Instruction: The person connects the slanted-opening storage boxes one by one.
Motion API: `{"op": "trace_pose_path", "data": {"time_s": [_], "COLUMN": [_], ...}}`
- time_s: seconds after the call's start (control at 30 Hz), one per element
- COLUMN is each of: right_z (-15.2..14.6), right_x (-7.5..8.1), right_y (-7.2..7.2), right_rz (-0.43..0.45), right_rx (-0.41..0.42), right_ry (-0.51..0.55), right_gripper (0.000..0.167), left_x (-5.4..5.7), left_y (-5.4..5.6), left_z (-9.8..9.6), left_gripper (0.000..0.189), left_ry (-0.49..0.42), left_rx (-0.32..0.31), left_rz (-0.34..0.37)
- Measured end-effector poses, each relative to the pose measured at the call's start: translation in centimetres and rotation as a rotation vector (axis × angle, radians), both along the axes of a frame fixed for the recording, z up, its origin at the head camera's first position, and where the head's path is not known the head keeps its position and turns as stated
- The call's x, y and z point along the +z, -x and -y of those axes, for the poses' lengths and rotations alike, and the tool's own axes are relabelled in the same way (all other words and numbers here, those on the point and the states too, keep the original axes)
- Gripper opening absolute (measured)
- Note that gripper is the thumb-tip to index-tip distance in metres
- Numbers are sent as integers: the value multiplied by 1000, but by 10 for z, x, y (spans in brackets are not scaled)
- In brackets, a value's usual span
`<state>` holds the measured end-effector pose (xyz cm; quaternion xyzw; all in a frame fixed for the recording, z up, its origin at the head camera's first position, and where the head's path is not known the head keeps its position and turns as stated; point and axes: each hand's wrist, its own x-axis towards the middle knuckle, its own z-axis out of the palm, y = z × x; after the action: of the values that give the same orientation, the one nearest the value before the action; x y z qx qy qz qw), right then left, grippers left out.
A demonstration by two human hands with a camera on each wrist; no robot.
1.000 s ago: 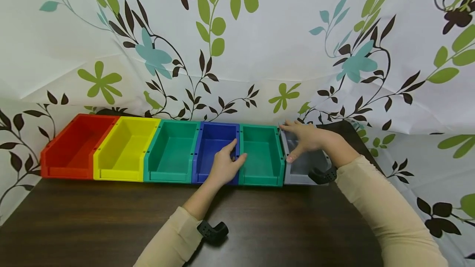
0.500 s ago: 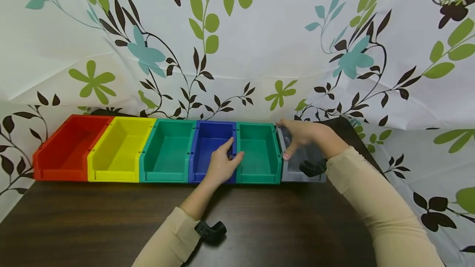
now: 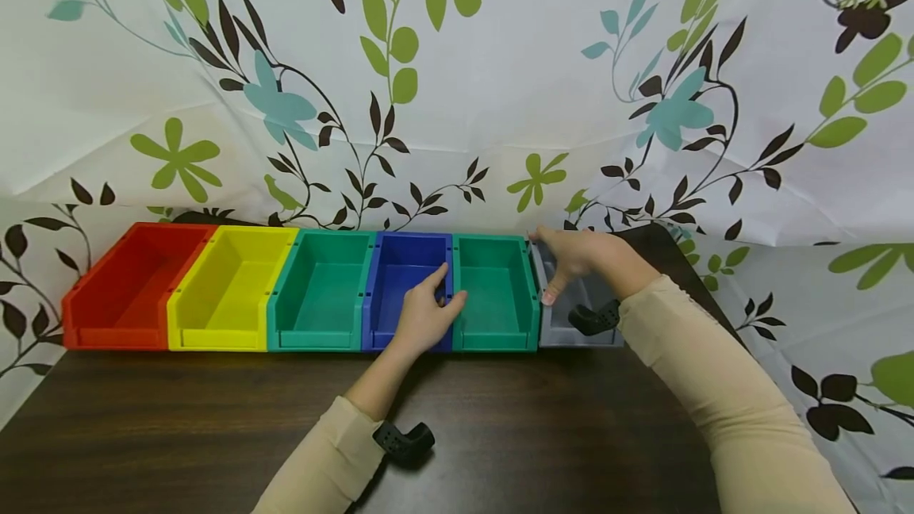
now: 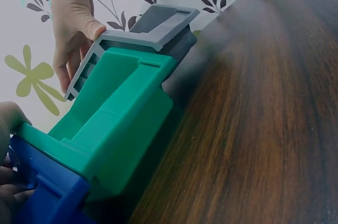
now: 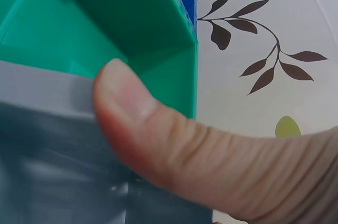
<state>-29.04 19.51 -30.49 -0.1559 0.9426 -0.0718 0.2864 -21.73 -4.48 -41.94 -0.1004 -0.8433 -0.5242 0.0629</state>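
Observation:
In the head view my left hand [image 3: 423,314] reaches to the side wall shared by the blue bin [image 3: 401,272] and the right-hand green bin [image 3: 494,292]. Its fingers are on the blue side and its thumb on the green side, gripping the walls. My right hand [image 3: 577,251] holds the left wall of the grey bin [image 3: 560,333] at the row's right end. In the left wrist view its thumb lies over the grey rim, with fingers along the outside. The right wrist view shows the thumb [image 5: 124,94] on the grey rim, against the green bin. No contents show inside the bins.
Farther left in the row stand another green bin [image 3: 328,284], a yellow bin [image 3: 239,284] and a red bin [image 3: 146,284]. Dark wood table [image 3: 214,411] extends in front. A leaf-patterned cloth [image 3: 457,125] hangs close behind the row.
My right hand's spread fingers have drawn together on the grey bin's left wall. The grey bin sits slightly closer to the green one. My left hand stays at the blue bin; the view shifts slightly.

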Motion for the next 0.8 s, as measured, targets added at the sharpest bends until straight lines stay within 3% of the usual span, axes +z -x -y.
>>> {"op": "trace_pose_path", "data": {"time_s": [0.3, 0.67, 0.8], "right_z": [4, -16, -11], "right_x": [-14, -27, -42], "right_y": [-2, -6, -17], "right_rz": [-61, 19, -54], "right_rx": [23, 9, -25], "right_ry": [-105, 144, 228], "right_gripper": [130, 127, 119], "left_x": [1, 2, 1], "left_y": [-4, -6, -5], "left_z": [-1, 0, -1], "left_gripper": [61, 62, 62], "left_ry": [8, -6, -13], "left_rx": [-12, 13, 15], "left_rz": [-1, -3, -2]}}
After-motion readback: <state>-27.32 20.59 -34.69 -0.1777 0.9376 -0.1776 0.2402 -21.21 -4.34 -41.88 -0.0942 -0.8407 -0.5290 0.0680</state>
